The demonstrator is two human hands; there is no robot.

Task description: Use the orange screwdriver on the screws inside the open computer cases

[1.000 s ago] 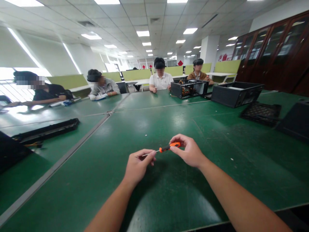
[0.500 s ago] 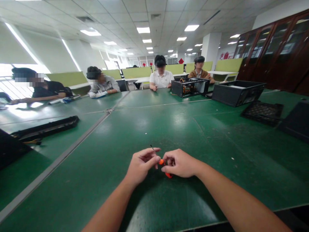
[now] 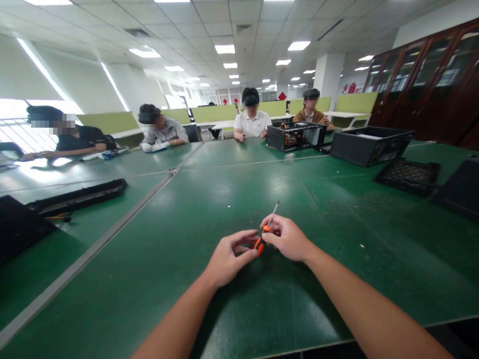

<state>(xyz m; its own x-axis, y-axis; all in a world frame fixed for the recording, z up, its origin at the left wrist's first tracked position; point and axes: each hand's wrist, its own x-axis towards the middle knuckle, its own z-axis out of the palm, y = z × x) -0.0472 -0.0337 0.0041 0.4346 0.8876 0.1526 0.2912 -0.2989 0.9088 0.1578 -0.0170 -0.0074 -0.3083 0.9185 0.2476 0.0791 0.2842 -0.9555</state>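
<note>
A screwdriver (image 3: 259, 245) with an orange and black handle is held between my two hands above the green table (image 3: 179, 239). Its thin metal shaft slants up and to the right, away from me. My left hand (image 3: 230, 257) grips the butt end of the handle, the thumb on the near side and the fingers curved behind. Close to where the shaft leaves the handle, my right hand (image 3: 290, 240) pinches the screwdriver between thumb and fingers. Parts of the handle are hidden by the fingers.
An opened computer case (image 3: 295, 137) and a black box-like case (image 3: 368, 144) stand at the far right. Black panels (image 3: 407, 175) lie nearer on that side. A long black part (image 3: 80, 194) lies at left. Several people sit across the table.
The screwdriver has turned: its shaft pointed up and left, and now leans up and right. My right hand has moved up and slightly right; my left hand has shifted a little right.
</note>
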